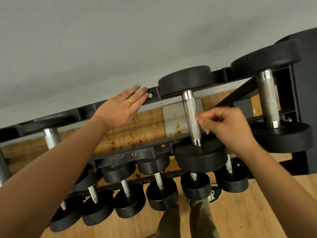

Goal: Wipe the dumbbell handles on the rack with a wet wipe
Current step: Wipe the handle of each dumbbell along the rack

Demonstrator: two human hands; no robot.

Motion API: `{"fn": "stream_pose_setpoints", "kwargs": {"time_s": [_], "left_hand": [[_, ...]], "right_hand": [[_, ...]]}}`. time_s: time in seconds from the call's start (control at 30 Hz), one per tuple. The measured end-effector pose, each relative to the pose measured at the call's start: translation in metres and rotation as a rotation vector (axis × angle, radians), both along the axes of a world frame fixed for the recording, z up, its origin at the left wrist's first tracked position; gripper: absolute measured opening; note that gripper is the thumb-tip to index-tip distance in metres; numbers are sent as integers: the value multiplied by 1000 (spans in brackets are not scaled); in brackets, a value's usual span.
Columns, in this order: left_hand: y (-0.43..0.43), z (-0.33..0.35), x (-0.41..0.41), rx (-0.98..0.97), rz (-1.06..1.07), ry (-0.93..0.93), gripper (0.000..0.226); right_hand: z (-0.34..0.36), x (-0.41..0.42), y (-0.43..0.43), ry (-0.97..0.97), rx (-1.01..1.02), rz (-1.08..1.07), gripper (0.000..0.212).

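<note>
A black dumbbell with a knurled steel handle (191, 117) sits across the top tier of the black rack (154, 96). My right hand (228, 124) is blurred and pinches a small crumpled wet wipe (202, 120) against the right side of that handle. My left hand (122, 107) lies flat with straight fingers on the rack's back rail, left of the dumbbell, wearing a gold ring. A larger dumbbell handle (268, 98) stands to the right, and another handle (51, 138) to the left.
Several smaller dumbbells (161, 193) fill the lower tier below my arms. Brown stains spot the wooden floor (137, 131) seen through the rack. A grey wall (120, 40) rises behind. My legs and a shoe (212, 196) show at the bottom.
</note>
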State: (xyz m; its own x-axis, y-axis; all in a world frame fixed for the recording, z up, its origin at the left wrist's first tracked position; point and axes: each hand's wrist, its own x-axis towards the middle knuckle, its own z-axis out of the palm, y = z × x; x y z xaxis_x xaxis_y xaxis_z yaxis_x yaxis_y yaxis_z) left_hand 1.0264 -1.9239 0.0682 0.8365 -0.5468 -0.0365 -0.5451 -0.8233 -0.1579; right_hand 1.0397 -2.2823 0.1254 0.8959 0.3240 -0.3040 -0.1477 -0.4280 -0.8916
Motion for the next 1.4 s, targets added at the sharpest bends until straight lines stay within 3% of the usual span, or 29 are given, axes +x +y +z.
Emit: {"fn": "stream_pose_setpoints", "kwargs": {"time_s": [0.17, 0.3, 0.5, 0.63, 0.87, 0.93, 1.17, 1.4], "left_hand": [[0, 0, 1, 7, 5, -11, 57], [1, -1, 0, 13, 11, -8, 59], [1, -1, -1, 1, 9, -20, 57], [2, -3, 2, 16, -5, -11, 54], [-22, -10, -26, -76, 280, -54, 78], [-28, -13, -32, -115, 322, -76, 75], [-32, -21, -29, -130, 374, -133, 62], [-31, -22, -28, -98, 366, -121, 68]], "right_hand": [[0, -21, -12, -13, -93, 40, 12], [0, 1, 5, -28, -22, -79, 14], [0, -21, -13, 69, -70, 17, 11], [-4, -16, -10, 41, -90, -29, 12], [12, 10, 21, -131, 22, -230, 14], [15, 20, 30, -148, 44, -272, 13], [11, 20, 42, -230, -37, -198, 14], [9, -7, 25, -155, -111, -163, 15]]}}
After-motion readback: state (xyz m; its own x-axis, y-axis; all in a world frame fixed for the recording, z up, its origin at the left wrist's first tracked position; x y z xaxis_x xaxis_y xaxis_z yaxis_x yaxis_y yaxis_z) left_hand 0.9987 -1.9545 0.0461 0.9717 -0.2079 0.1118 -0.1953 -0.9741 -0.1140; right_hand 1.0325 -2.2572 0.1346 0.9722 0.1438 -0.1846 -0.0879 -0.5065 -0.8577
